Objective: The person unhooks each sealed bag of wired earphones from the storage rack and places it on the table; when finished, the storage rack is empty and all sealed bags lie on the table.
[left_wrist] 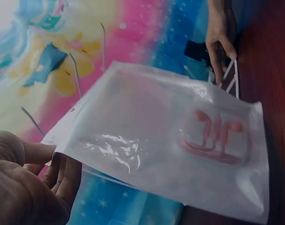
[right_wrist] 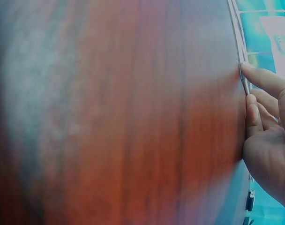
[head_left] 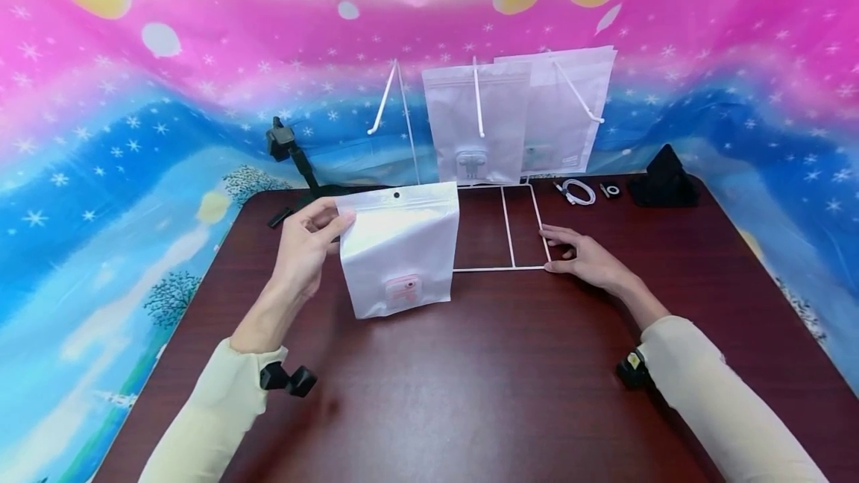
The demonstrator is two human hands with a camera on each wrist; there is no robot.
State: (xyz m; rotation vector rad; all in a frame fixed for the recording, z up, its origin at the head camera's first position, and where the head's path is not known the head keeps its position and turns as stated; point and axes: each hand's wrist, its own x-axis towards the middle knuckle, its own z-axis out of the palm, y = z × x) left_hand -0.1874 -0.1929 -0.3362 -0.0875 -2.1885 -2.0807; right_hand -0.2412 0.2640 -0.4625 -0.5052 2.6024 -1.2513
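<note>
My left hand pinches the top left corner of a white zip pouch with a pink item inside, held upright above the dark wooden table. The left wrist view shows the pouch with pink earphones in it and my left hand at its edge. My right hand rests flat on the table, fingers pressing the front right corner of a white wire rack. In the right wrist view its fingers touch the wire frame. Two more white pouches hang on the rack's hooks.
A coiled white cable and a small dark clip lie behind my right hand. A black stand sits at the back right, a black tripod mount at the back left. A colourful cloth surrounds the table.
</note>
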